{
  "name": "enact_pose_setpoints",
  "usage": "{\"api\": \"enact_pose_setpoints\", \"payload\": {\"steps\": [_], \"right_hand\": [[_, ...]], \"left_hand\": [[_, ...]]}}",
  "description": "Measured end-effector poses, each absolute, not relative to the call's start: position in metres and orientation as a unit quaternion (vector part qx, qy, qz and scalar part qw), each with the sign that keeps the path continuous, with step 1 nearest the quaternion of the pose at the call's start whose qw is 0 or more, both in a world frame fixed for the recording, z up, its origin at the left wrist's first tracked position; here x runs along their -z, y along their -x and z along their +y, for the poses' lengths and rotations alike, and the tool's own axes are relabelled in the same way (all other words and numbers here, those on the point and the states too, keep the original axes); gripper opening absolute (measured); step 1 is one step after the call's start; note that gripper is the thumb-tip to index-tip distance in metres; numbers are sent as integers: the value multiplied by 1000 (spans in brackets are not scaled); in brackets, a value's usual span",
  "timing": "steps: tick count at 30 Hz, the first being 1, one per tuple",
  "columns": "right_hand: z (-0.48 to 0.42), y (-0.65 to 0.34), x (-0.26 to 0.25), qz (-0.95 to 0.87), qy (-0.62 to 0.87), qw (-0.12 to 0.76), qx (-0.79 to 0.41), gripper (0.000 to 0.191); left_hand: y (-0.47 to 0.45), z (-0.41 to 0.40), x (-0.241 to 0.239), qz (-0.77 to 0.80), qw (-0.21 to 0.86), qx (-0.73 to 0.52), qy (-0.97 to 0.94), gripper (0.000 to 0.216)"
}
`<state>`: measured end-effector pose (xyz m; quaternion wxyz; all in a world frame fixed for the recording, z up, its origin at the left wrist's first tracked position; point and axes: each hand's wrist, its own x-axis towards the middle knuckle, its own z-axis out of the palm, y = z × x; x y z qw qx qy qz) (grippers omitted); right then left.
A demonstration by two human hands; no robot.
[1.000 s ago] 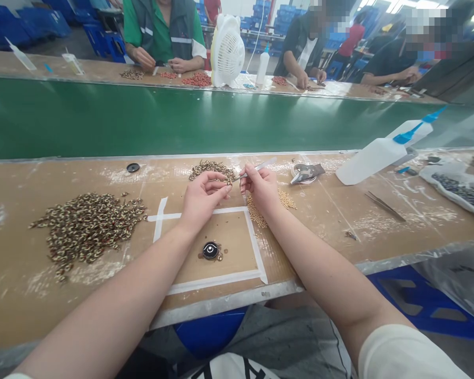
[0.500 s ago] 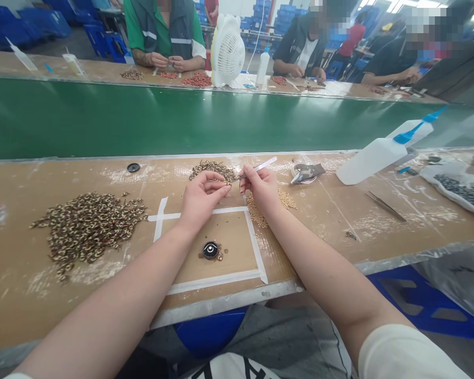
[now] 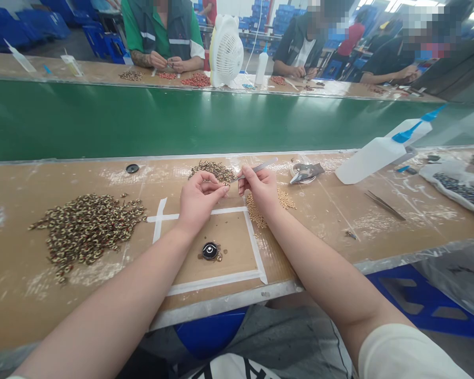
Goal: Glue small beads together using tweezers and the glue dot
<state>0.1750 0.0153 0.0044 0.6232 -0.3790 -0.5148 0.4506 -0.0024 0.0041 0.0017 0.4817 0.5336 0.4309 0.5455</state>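
Note:
My left hand (image 3: pixel 200 200) pinches a small dark piece (image 3: pixel 226 185) between thumb and fingertip; its exact kind is too small to make out. In my right hand (image 3: pixel 259 190) is a pair of metal tweezers (image 3: pixel 265 163), the tips pointing left to that piece. Behind the hands is a heap of small dark-and-cream pieces (image 3: pixel 217 169). A pile of pale beads (image 3: pixel 285 200) lies partly hidden under my right hand and wrist. Nearer to me, inside a white tape frame (image 3: pixel 217 277), sits a round black dish (image 3: pixel 209 251) with shiny dark contents.
A larger heap of dark-and-cream pieces (image 3: pixel 90 226) spreads at left. A black lid (image 3: pixel 132 168) lies behind it. To the right are a tape roll with a small pouch (image 3: pixel 306 173), a leaning white bottle (image 3: pixel 369 160) and spare tweezers (image 3: pixel 385 205). Co-workers sit beyond the green belt (image 3: pixel 142 121).
Both hands hold nearly the same pose, the small piece and tweezers still together. The view has shifted very slightly. A co-worker's hands across the belt have moved a little.

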Motion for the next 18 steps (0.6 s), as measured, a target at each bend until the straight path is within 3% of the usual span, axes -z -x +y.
{"api": "enact_pose_setpoints", "payload": {"steps": [10,18], "right_hand": [[15,-177,-6,-521,360,624,-458,46],[21,-181,-9,-475,417,630,-450,55]], "left_hand": [[3,8,0,404,530,-548,-506,45],[4,8,1,416,467,-544,-560,35]]}}
